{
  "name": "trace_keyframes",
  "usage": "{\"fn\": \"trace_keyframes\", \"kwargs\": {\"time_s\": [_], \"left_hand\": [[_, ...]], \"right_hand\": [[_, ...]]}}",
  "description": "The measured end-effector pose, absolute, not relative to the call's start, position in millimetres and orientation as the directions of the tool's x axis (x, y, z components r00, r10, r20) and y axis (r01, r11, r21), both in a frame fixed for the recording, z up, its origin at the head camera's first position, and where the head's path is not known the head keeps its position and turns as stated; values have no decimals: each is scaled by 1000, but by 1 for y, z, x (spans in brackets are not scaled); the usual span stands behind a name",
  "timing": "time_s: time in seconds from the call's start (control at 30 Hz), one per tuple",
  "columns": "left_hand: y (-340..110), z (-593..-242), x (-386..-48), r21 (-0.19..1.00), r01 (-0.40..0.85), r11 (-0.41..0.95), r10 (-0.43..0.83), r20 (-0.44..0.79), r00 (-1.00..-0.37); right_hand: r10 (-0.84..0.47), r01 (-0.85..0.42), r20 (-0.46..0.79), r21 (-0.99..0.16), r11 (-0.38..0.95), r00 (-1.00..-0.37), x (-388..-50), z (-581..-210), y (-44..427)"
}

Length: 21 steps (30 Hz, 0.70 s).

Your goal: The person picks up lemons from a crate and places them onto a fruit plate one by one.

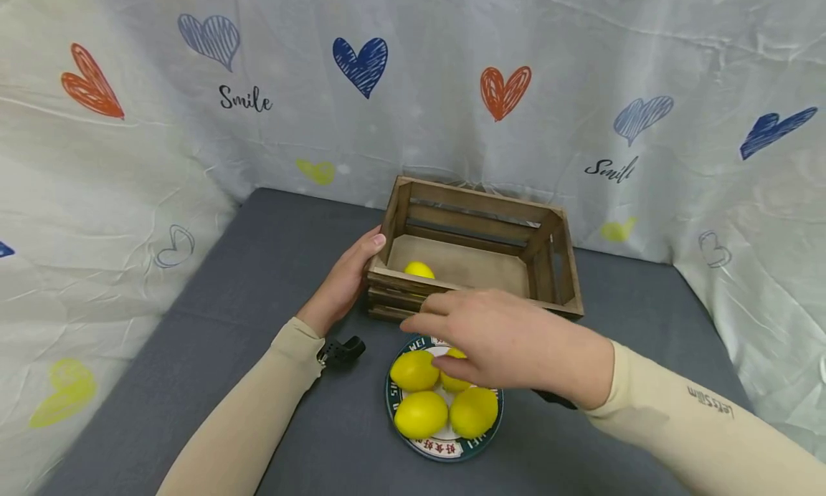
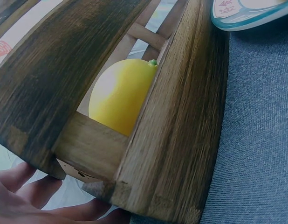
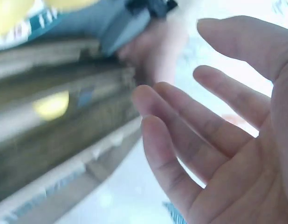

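Note:
A brown slatted wooden crate (image 1: 477, 191) stands near the back of the table. My left hand (image 1: 347, 277) holds its left end, thumb at the upper rim and fingers against the end slats. Inside, at the left, lies a lemon (image 1: 419, 269); the left wrist view shows this lemon (image 2: 120, 95) through a gap in the slats. In front of the crate is a round patterned plate (image 1: 441, 449) bearing several lemons (image 1: 421, 415). Above the plate and the crate's front hovers my right hand (image 1: 497, 338), fingers loosely bent, partly covering one lemon. Its palm (image 3: 246, 182) is bare in the right wrist view.
Dark grey cloth covers the table (image 1: 258, 252). A white curtain (image 1: 426, 145) printed with hearts hangs behind and at both sides. A black strap (image 1: 345, 351) sits at the left wrist, between that arm and the plate.

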<state>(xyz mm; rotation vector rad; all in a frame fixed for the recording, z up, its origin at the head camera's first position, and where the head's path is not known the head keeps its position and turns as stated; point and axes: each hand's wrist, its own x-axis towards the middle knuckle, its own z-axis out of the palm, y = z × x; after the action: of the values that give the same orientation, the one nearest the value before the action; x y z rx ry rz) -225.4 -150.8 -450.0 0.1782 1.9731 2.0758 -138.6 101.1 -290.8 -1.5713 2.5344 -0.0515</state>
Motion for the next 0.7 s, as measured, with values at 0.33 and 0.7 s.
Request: {"fn": "trace_keyframes", "kwargs": {"time_s": [0.33, 0.7], "left_hand": [[-150, -452, -230, 993, -97, -60, 287, -76, -955], [-151, -454, -227, 996, -84, -25, 273, -74, -959]], "right_hand": [[-822, -815, -63, -109, 569, -565, -205, -265, 104], [-716, -691, -294, -202, 694, -633, -291, -306, 97]]}}
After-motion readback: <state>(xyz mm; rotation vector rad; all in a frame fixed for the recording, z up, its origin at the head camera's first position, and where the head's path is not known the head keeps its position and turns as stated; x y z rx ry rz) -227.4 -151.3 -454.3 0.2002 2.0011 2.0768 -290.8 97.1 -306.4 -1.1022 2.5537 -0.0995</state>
